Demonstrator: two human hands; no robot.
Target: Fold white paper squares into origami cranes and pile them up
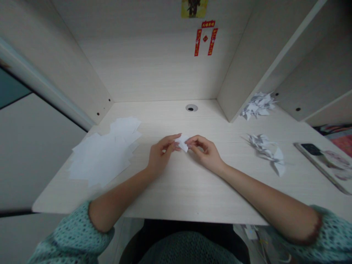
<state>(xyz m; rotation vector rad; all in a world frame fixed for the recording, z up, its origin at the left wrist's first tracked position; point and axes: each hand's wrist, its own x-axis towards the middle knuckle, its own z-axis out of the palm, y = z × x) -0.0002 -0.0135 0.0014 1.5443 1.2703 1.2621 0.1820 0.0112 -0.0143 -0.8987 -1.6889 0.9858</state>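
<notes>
A small piece of white folded paper is held up between my two hands, over the middle of the desk. My left hand pinches its left side between thumb and fingers. From the right, my right hand grips the other edge with thumb and forefinger closed. The exact folds are too small to make out. Flat white paper sheets lie overlapping in a spread pile to the left. Several folded paper pieces rest in a small cluster beyond my right hand.
A larger heap of folded papers sits behind the upright panel's edge. A phone lies at the far right of the desk. A round cable hole is near the back wall, which carries red paper stickers.
</notes>
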